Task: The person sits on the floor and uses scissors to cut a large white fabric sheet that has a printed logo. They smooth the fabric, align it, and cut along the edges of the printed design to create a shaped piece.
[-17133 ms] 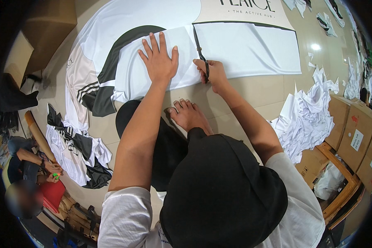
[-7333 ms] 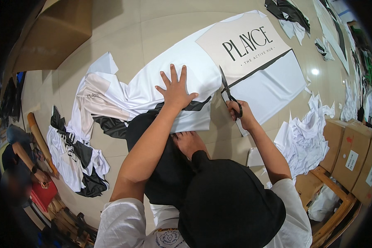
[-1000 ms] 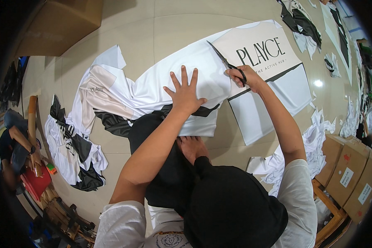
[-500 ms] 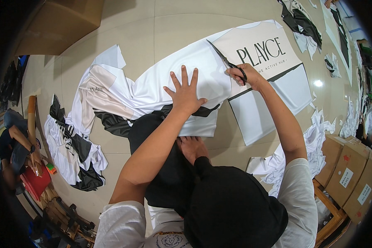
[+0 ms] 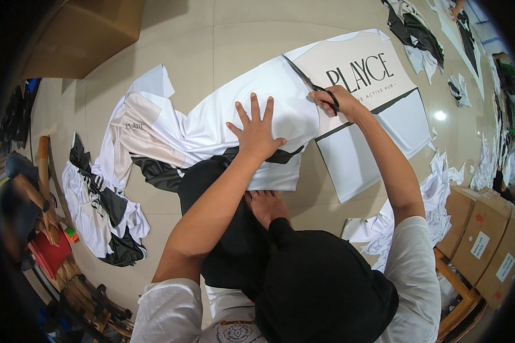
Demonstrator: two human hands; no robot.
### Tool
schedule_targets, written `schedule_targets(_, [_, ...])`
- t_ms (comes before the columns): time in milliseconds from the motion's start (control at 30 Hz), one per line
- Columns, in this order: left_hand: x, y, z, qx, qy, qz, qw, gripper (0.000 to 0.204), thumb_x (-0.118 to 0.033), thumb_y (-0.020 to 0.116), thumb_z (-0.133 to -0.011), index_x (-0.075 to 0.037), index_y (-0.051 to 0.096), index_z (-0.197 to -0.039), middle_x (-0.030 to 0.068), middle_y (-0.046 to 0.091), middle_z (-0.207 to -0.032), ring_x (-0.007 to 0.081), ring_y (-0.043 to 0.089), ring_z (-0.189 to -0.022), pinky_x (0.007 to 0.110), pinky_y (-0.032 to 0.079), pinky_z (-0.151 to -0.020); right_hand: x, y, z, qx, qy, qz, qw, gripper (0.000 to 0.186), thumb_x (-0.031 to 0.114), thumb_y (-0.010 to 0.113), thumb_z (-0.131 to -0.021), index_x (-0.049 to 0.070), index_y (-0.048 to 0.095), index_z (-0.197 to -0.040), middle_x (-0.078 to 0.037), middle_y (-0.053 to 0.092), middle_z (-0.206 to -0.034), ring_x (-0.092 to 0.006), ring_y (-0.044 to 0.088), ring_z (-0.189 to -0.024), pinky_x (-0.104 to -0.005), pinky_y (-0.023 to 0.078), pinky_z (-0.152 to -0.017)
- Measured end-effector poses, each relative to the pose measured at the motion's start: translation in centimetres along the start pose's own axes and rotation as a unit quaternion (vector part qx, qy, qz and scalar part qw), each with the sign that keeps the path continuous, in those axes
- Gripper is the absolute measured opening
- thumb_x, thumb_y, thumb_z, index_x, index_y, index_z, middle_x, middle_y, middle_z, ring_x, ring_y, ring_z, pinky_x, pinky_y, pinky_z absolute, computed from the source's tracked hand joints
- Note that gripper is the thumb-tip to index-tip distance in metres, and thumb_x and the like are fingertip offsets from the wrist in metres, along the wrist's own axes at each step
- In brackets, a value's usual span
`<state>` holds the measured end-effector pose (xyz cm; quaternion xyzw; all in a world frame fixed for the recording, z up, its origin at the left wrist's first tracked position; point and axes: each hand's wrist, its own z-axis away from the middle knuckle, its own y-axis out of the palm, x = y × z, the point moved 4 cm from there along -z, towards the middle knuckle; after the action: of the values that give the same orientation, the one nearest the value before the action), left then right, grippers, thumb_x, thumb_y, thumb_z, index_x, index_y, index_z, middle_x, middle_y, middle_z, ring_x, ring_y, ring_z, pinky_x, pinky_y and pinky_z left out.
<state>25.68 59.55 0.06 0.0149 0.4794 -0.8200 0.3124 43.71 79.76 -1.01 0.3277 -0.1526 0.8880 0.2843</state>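
A long piece of white fabric (image 5: 212, 108) with beige printed panels and black bands lies spread on the tiled floor. My left hand (image 5: 257, 130) rests flat on its white part, fingers spread. To the right, my right hand (image 5: 333, 103) grips the black handles of a pair of scissors (image 5: 301, 74). Their dark blades point up and left along the border between the white fabric and a beige panel (image 5: 352, 63) with black lettering. Whether the blades are apart is hard to make out. A white flap (image 5: 355, 163) of fabric below the panel extends toward me.
Crumpled white and black fabric pieces (image 5: 100, 211) lie at the left. White scraps (image 5: 435, 200) pile up at the right beside cardboard boxes (image 5: 478, 228). A large brown box (image 5: 86, 40) stands at the far left. Another person (image 5: 26, 194) is at the left edge. My bare foot (image 5: 267, 207) touches the floor.
My right hand and the scissors have shifted slightly left and a little upward. My left hand stays in place on the fabric.
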Motion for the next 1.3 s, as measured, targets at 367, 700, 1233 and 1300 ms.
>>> schedule_targets(367, [0.7, 1.2, -0.9, -0.030, 0.050, -0.007, 0.998, 0.132, -0.044, 0.099, -0.073, -0.034, 0.020, -0.178, 0.0125, 0.004, -0.186, 0.0578, 0.003, -0.166, 0.093, 0.023, -0.114, -0.2, -0.1, 0.0, -0.122, -0.125, 0.099, 0.980, 0.044, 0.040, 0.085, -0.092, 0.006, 0.067, -0.070, -0.003, 0.060, -0.059, -0.0128, 0.055, -0.056, -0.0328, 0.040, -0.054])
schedule_targets(700, [19.1, -3.5, 0.7, -0.040, 0.001, 0.039, 0.998, 0.132, -0.026, 0.099, -0.076, -0.036, 0.016, -0.178, 0.0170, 0.006, -0.186, 0.0565, 0.009, -0.166, 0.074, 0.029, -0.128, -13.7, 5.2, 17.7, -0.436, -0.079, 0.206, 0.872, 0.042, 0.031, 0.092, -0.081, -0.001, 0.065, -0.084, -0.017, 0.066, -0.072, -0.0352, 0.063, -0.067, -0.0458, 0.051, -0.067])
schedule_targets(1233, [35.1, 0.3, 19.7, -0.300, -0.187, 0.080, 0.932, 0.078, 0.001, 0.069, -0.085, 0.000, 0.048, -0.160, 0.0335, 0.046, -0.163, 0.0488, 0.045, -0.151, 0.052, 0.038, -0.128, -20.7, 12.5, 12.4, -0.457, -0.101, 0.141, 0.873, 0.018, 0.005, 0.079, -0.081, -0.001, 0.073, -0.096, -0.021, 0.075, -0.088, -0.0412, 0.072, -0.078, -0.0519, 0.055, -0.073])
schedule_targets(1300, [32.0, -1.8, 19.0, -0.403, -0.095, 0.113, 0.903, 0.072, -0.002, 0.069, -0.088, 0.001, 0.051, -0.157, 0.0327, 0.050, -0.160, 0.0481, 0.047, -0.150, 0.051, 0.038, -0.128, -18.4, 14.1, 8.8, -0.406, -0.134, 0.078, 0.900, 0.018, 0.009, 0.082, -0.082, -0.002, 0.074, -0.094, -0.018, 0.076, -0.084, -0.0352, 0.072, -0.074, -0.0476, 0.054, -0.069])
